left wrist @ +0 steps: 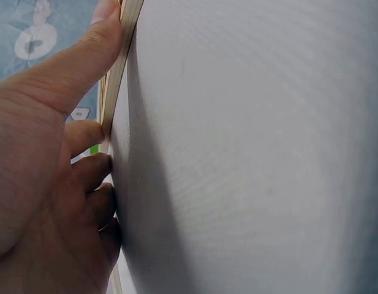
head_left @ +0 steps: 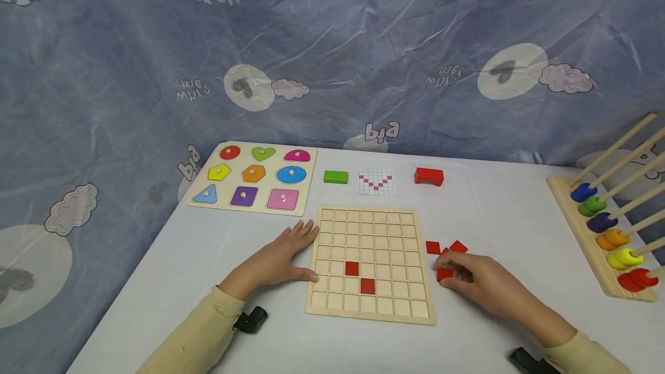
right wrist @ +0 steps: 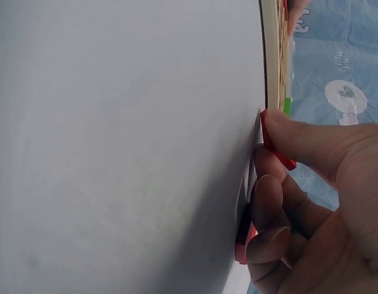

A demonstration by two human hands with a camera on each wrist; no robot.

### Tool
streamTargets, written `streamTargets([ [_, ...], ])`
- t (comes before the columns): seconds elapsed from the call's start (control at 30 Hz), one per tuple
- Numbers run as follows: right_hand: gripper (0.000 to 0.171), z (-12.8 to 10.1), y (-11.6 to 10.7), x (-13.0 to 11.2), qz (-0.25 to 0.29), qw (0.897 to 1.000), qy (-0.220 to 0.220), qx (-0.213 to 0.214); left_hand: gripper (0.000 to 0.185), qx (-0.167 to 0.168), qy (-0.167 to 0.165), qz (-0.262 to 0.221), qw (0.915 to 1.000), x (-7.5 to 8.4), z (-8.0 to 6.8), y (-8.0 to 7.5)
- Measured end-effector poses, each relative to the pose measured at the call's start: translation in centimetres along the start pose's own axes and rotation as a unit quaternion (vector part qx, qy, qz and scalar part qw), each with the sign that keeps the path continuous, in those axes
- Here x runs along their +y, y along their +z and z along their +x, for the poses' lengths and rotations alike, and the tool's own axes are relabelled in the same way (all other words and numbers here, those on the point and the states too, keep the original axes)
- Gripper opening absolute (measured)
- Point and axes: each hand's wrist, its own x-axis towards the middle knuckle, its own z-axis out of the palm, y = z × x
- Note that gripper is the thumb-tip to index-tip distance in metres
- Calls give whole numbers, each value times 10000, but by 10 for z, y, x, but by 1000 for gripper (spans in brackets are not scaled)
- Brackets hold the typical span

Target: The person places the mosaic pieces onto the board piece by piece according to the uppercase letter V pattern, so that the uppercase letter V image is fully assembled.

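Observation:
A wooden grid board [head_left: 371, 310] lies in the middle of the white table, with two red tiles [head_left: 351, 268] [head_left: 367, 285] set in its lower cells. My left hand [head_left: 303, 250] lies flat on the table against the board's left edge [left wrist: 124, 43], thumb touching that edge. Just right of the board, my right hand [head_left: 445, 267] pinches a red tile [head_left: 444, 274] on the table, thumb over the tile [right wrist: 277, 150]. Two more loose red tiles [head_left: 433, 247] [head_left: 458, 246] lie just beyond it. A red-and-white pattern card [head_left: 376, 181] lies behind the board.
A green block [head_left: 335, 176] and a red arch block [head_left: 429, 176] flank the card. A shape puzzle board [head_left: 254, 183] sits at the back left. A wooden rack with coloured rings [head_left: 613, 229] stands along the right edge. A blue printed cloth hangs behind.

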Motion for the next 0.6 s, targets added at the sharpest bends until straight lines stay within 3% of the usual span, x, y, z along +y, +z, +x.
streamTargets([
  [0.33,34,4,-2,-7,170,9997,142,129,106,-38,-20,2,10000,0,-1,0],
  [0.6,34,10,3,-12,456,9972,-216,550,106,-39,-56,40,10000,1,1,1],
])
